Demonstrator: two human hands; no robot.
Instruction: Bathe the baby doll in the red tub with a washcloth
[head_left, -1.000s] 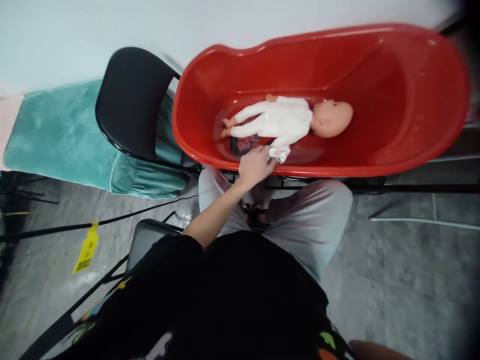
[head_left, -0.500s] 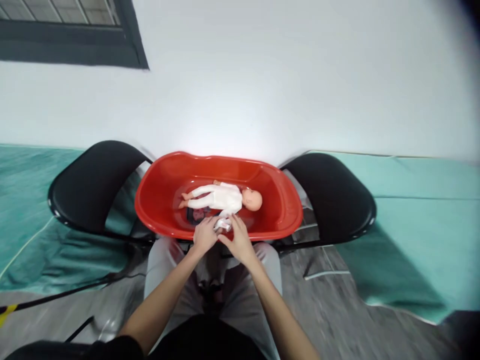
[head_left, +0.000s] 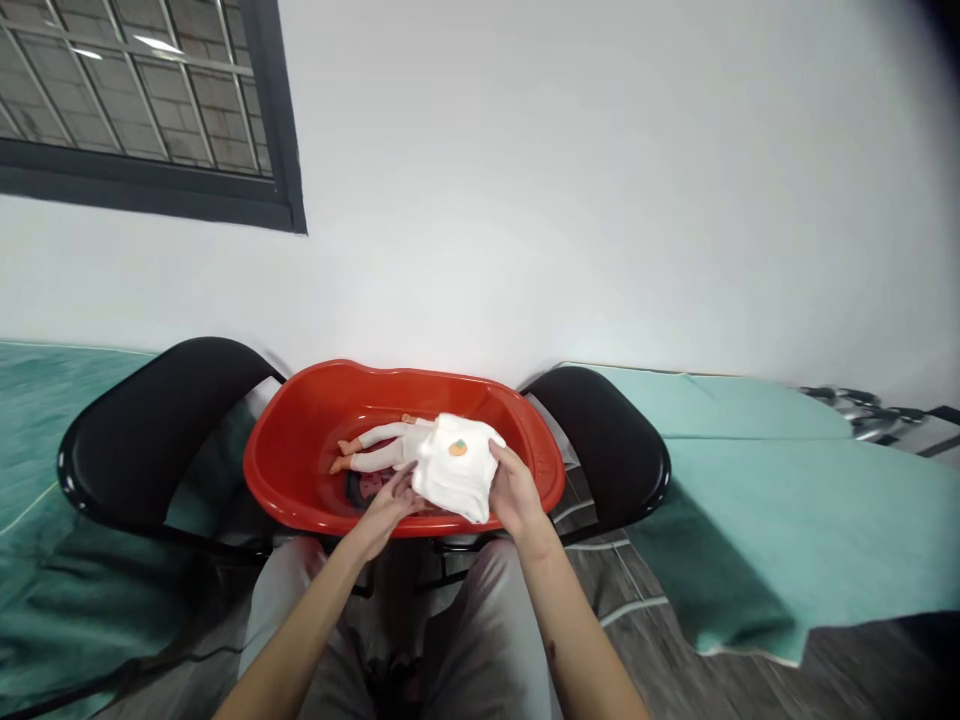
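In the head view, a white cloth (head_left: 454,467) with a small orange motif is held up between both hands above the near side of a red tub (head_left: 300,490). The right hand (head_left: 516,494) is closed on the cloth's right edge, thumb on top and fingers underneath. The left hand (head_left: 388,507) is placed at the cloth's lower left edge, with its fingers stretched out against the fabric; whether they are pinched on it cannot be told. The cloth is spread in front of a doll (head_left: 379,450), so that only the doll's legs and lower body, clothed in white, are seen to the left of it, lying in the tub with the feet pointing left. The tub is set across two black chairs (head_left: 142,430), one at each end. Teal fabric (head_left: 750,500) is draped on both sides behind the chairs. A white wall (head_left: 562,200) is seen behind, and a barred window (head_left: 135,90) at the upper left. Grey trousered knees (head_left: 487,620) are seen below the tub.
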